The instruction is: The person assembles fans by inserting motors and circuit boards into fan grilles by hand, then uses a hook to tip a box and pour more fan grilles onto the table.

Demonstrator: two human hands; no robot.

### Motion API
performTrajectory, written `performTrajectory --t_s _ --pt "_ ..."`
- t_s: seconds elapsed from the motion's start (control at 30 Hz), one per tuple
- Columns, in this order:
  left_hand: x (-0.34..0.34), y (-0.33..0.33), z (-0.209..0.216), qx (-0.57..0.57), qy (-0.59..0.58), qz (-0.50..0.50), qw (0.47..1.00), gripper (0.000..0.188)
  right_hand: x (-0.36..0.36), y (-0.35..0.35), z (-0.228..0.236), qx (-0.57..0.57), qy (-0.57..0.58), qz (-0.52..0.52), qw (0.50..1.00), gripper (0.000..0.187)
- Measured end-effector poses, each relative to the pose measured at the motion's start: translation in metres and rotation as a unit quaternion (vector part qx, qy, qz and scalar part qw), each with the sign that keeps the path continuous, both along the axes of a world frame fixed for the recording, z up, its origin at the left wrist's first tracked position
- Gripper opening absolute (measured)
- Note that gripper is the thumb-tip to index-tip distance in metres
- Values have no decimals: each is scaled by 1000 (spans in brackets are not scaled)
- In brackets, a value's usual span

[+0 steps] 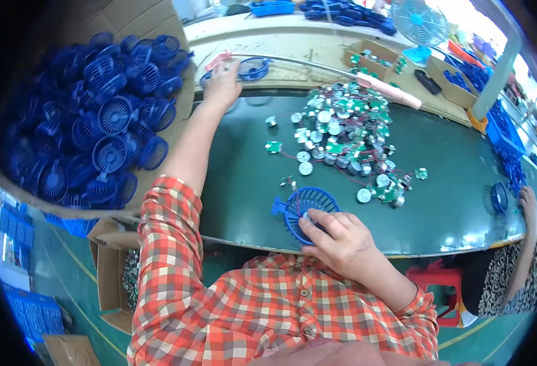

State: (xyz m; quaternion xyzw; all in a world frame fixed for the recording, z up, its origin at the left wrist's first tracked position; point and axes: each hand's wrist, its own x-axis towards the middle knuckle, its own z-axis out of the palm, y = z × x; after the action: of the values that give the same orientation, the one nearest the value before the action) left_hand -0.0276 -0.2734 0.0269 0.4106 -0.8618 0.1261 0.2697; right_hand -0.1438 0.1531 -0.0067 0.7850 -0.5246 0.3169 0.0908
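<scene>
My right hand (342, 241) is at the table's near edge, fingers curled over the rim of a round blue fan cage (311, 198). Its fingertips press down inside the slatted bowl, near a small silvery part that they mostly cover. Far to the left, my left hand (222, 85) stretches out to the ledge behind the table, its fingers apart. Close to those fingertips lie a pinkish-red piece (218, 60) and a blue ring-shaped fan part (254, 69). A heap of small motors wired to green circuit boards (348, 128) spreads beyond the held cage.
A big carton (186, 91) brimming with blue fan cages (110, 116) stands on the left. Along the ledge runs a metal rod with a pink handle (390, 91). Another person's hand (528, 204) rests at the right, near a blue cage (499, 198). A red stool (439, 280) stands below.
</scene>
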Motion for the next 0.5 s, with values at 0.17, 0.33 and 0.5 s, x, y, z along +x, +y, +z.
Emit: performTrajectory --t_s 0.17,0.33,0.5 --pt "-6 -42 -23 42 -92 1 995 21 0 -4 -2 -7 -28 26 999 53" --pt "17 -30 -37 151 -82 -92 981 16 -1 -3 -13 -27 -74 52 996 48" --pt "43 53 -19 151 -69 -123 979 17 -1 -1 -17 -49 -97 57 992 52"
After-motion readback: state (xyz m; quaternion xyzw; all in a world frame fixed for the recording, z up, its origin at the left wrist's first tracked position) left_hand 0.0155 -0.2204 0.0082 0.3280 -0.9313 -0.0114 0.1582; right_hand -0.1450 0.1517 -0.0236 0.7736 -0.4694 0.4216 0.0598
